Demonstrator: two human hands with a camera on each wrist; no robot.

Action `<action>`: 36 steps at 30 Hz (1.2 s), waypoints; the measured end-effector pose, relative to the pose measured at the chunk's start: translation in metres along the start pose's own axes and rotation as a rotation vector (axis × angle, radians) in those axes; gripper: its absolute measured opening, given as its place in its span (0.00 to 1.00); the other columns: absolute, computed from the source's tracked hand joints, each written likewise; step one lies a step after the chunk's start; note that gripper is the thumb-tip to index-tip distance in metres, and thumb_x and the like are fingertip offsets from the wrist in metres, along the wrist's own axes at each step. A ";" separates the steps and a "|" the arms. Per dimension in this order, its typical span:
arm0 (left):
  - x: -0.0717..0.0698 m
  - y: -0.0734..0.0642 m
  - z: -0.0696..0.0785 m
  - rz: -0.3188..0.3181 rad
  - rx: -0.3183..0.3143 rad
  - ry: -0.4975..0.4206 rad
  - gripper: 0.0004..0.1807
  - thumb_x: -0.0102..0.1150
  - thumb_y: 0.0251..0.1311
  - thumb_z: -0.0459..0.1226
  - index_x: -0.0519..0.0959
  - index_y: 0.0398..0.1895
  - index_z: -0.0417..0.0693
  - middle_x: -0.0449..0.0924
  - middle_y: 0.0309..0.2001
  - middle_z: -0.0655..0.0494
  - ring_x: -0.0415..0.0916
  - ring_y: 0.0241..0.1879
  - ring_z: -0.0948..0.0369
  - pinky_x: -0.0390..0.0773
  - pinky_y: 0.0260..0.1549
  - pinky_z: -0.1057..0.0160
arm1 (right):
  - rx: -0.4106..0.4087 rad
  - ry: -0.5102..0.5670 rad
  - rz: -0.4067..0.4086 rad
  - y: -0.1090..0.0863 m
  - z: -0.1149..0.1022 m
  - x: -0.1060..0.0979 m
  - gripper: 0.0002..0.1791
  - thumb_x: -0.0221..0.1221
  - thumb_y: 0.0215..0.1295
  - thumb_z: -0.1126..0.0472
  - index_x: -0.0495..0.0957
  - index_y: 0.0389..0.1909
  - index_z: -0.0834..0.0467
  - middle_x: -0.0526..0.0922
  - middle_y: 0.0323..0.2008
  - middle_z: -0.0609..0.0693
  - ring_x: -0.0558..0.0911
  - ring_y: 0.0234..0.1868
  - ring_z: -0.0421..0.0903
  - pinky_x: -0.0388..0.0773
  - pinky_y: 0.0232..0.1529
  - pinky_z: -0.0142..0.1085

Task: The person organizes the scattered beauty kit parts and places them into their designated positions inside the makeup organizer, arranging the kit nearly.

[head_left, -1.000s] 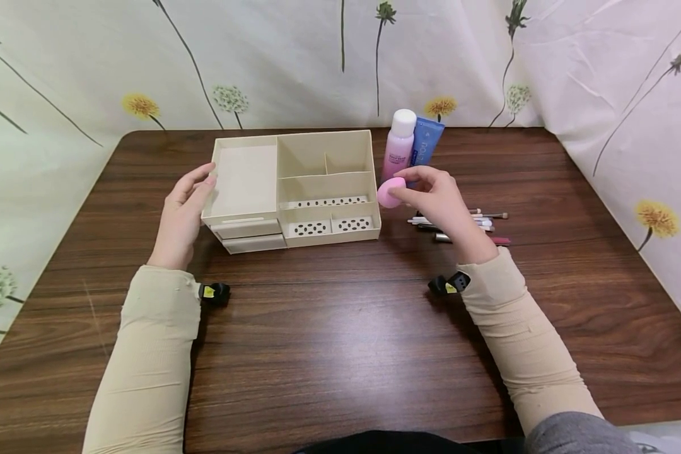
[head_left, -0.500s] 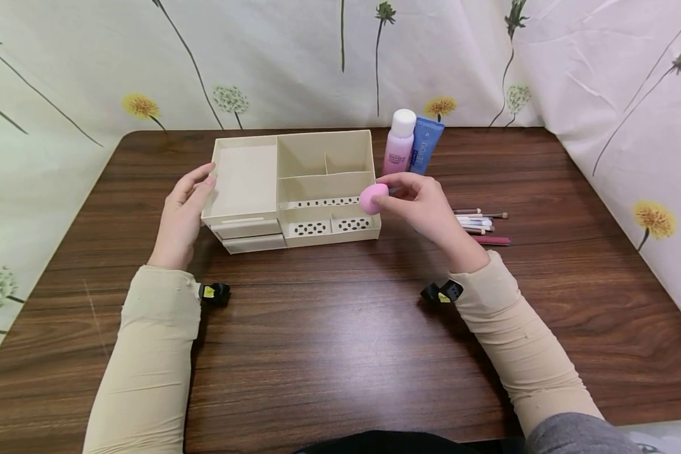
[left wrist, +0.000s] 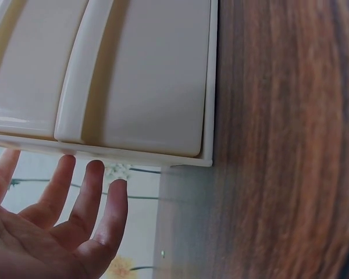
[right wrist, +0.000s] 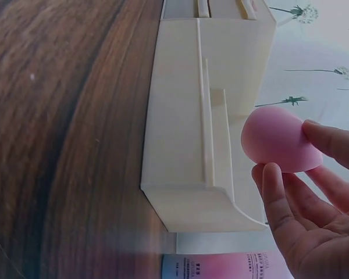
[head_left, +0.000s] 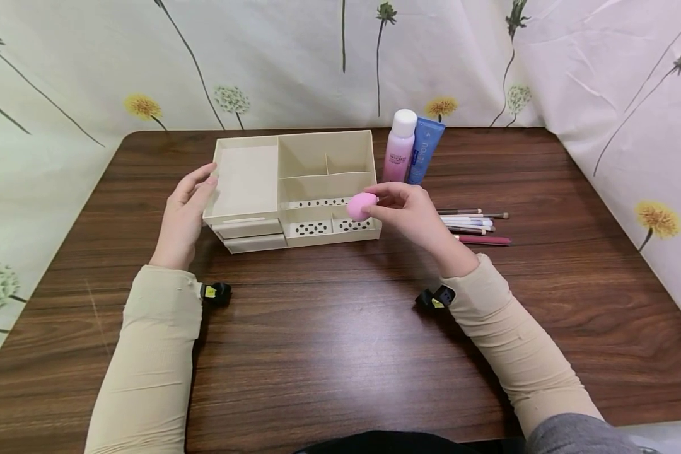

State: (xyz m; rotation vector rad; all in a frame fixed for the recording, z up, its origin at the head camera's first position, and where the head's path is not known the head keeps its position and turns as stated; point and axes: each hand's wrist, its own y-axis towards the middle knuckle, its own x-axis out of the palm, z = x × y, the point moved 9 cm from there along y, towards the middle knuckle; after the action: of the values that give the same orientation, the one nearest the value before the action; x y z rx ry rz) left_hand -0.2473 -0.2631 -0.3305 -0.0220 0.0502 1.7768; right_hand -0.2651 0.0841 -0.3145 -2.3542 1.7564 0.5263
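Observation:
A pink makeup sponge (head_left: 360, 207) is pinched between the thumb and fingers of my right hand (head_left: 410, 217). In the head view it overlaps the front right compartments of a cream desktop organizer (head_left: 244, 180); the right wrist view shows the sponge (right wrist: 276, 139) raised above the organizer's front wall. My left hand (head_left: 181, 217) rests against the organizer's left side, thumb near its top edge. Seen from the left wrist, the fingers (left wrist: 90, 192) extend loosely, tips at the side wall beside two drawers (left wrist: 151, 75).
Right of the organizer stand a pink bottle (head_left: 398, 148) with a white cap and a blue tube (head_left: 425, 150). Several makeup brushes (head_left: 468, 221) and a dark red stick (head_left: 485, 240) lie on the wooden table (head_left: 318, 353). A flower-print cloth (head_left: 295, 63) hangs behind.
My right hand has carried the sponge leftward and slightly toward me, from beside the bottle to over the organizer's right compartments. My left hand has stayed at the organizer's side.

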 end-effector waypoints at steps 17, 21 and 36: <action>0.001 0.000 0.001 -0.017 0.000 -0.030 0.27 0.57 0.69 0.49 0.71 0.70 0.55 0.74 0.47 0.62 0.75 0.39 0.68 0.77 0.30 0.75 | 0.009 0.020 -0.051 0.007 0.001 0.017 0.20 0.67 0.61 0.67 0.81 0.54 0.66 0.84 0.49 0.63 0.83 0.37 0.36 0.77 0.41 0.28; 0.002 0.000 0.002 -0.017 0.002 -0.024 0.27 0.57 0.69 0.49 0.71 0.69 0.55 0.74 0.47 0.62 0.75 0.38 0.68 0.77 0.29 0.75 | 0.017 0.019 -0.050 0.009 0.000 0.019 0.19 0.67 0.61 0.67 0.81 0.53 0.66 0.85 0.46 0.63 0.83 0.35 0.35 0.77 0.40 0.29; 0.002 -0.001 0.002 -0.019 0.005 -0.021 0.27 0.57 0.69 0.49 0.71 0.69 0.55 0.74 0.46 0.62 0.75 0.38 0.68 0.77 0.29 0.75 | 0.012 0.014 -0.093 0.021 -0.006 0.039 0.19 0.67 0.60 0.66 0.82 0.52 0.65 0.82 0.54 0.59 0.85 0.41 0.43 0.78 0.40 0.29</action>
State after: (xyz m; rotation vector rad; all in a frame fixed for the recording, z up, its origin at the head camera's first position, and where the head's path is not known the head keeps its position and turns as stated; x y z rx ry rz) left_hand -0.2467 -0.2613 -0.3284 -0.0003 0.0389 1.7581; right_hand -0.2740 0.0410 -0.3214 -2.4226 1.6419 0.4863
